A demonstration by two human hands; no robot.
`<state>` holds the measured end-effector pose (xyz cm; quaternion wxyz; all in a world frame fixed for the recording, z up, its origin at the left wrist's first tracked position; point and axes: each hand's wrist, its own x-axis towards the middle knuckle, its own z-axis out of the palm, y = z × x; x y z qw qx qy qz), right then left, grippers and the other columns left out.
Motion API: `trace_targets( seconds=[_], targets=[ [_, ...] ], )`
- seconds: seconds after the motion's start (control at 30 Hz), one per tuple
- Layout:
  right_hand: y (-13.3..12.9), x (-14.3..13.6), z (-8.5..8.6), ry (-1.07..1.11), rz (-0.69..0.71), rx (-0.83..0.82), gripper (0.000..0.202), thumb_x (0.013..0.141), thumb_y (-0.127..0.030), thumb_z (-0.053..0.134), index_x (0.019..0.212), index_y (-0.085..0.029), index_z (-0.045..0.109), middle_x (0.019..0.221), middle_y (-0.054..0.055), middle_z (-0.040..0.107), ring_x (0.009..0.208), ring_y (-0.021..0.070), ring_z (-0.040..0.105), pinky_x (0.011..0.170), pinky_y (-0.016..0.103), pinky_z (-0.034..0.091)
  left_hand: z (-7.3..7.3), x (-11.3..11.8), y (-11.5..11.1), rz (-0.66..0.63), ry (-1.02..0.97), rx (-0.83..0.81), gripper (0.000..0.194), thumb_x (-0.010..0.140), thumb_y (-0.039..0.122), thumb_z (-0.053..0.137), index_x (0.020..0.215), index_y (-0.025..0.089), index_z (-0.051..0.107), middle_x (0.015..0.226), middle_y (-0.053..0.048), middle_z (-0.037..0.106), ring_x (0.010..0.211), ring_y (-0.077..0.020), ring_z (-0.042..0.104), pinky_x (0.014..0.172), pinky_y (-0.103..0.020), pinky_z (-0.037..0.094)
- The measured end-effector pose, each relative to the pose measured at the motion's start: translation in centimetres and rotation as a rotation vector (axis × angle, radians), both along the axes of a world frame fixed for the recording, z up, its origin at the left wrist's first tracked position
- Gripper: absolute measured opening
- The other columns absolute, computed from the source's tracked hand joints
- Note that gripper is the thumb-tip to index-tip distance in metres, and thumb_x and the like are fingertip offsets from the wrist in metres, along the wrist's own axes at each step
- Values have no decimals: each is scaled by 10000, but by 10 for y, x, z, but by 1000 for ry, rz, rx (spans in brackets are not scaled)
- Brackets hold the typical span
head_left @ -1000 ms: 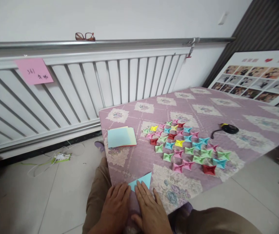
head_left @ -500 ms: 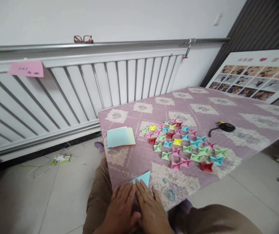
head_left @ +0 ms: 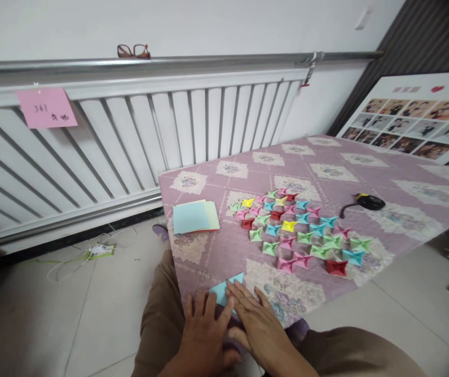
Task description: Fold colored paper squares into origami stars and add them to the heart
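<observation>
A light blue sheet folded to a triangle (head_left: 221, 292) lies at the near edge of the table, partly covered by my fingers. My left hand (head_left: 205, 330) rests on its near left side, fingers spread. Flat on its right part lies my right hand (head_left: 256, 319), fingers stretched out and the thumb apart. Farther back on the left is a stack of coloured paper (head_left: 191, 217), light blue on top. Several small folded paper pieces (head_left: 288, 226) in red, pink, green, blue and yellow stand in rows at the middle of the table.
The table has a purple flowered cloth (head_left: 224, 188). A black coiled cord (head_left: 369, 202) lies on its right part. Behind are a white radiator (head_left: 193, 125), glasses (head_left: 133, 51) on a pipe and a photo board (head_left: 413, 120). A power strip (head_left: 101, 251) is on the floor.
My right hand has slid to the right along the blue triangle, and my left hand has spread its fingers. The hands have moved apart at the fingertips. The camera view has shifted slightly.
</observation>
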<state>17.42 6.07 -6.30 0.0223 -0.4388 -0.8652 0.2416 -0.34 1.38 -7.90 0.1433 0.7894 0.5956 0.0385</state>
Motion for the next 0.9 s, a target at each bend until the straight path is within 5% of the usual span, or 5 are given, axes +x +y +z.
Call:
trace_targets(
  seconds=[0.6, 0.9],
  targets=[
    [26, 21, -10, -50, 16, 195, 663, 854, -471, 506, 1433, -290, 239, 1488, 64, 280, 1378, 257, 205, 1070, 534, 171, 11, 2, -2, 15, -6, -66, 772, 707, 684, 559, 1385, 449, 274, 1434, -137, 329, 1306, -419, 259, 982, -698, 111],
    [32, 5, -6, -47, -307, 269, 581, 860, -422, 468, 1398, -241, 342, 1443, 78, 384, 1350, 245, 272, 1042, 481, 242, 8, 7, -3, 7, 46, -14, 793, 691, 607, 634, 1386, 424, 297, 1426, -124, 338, 1287, -439, 262, 966, -712, 138]
  ],
)
